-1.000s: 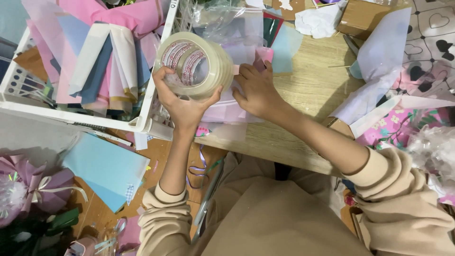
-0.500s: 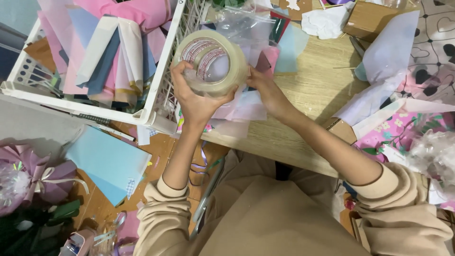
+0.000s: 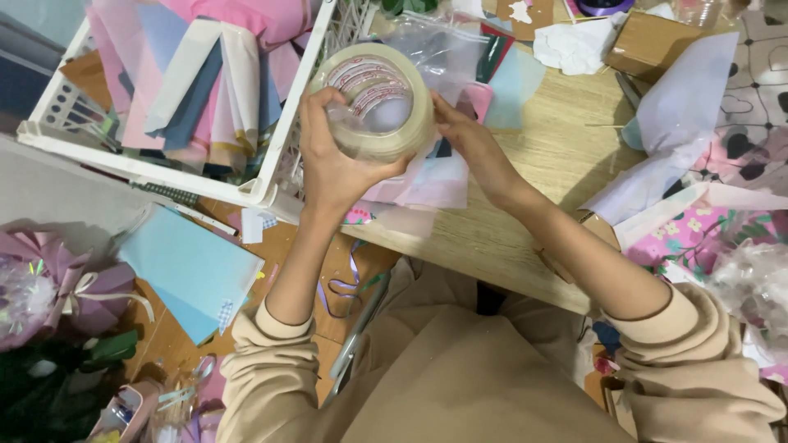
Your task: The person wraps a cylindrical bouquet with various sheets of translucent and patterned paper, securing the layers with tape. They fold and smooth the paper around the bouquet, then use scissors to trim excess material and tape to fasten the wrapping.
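Note:
A big roll of clear packing tape (image 3: 377, 97) is held up over the edge of the wooden table (image 3: 525, 205). My left hand (image 3: 336, 164) grips the roll from below and the left, fingers curled over its rim. My right hand (image 3: 460, 135) touches the roll's right side, fingertips on the tape's outer face. Pale pink and white paper sheets (image 3: 427, 180) lie on the table right under the roll.
A white wire basket (image 3: 263, 184) full of coloured paper sheets stands at the left. Light blue paper (image 3: 189, 271) lies on the floor below it. A cardboard box (image 3: 657, 41), crumpled white paper (image 3: 574, 45), lilac wrapping sheets (image 3: 681, 107) and floral paper (image 3: 681, 238) crowd the right.
The tape roll and both hands have shifted slightly to the right in view. My right hand has moved closer onto the roll's side.

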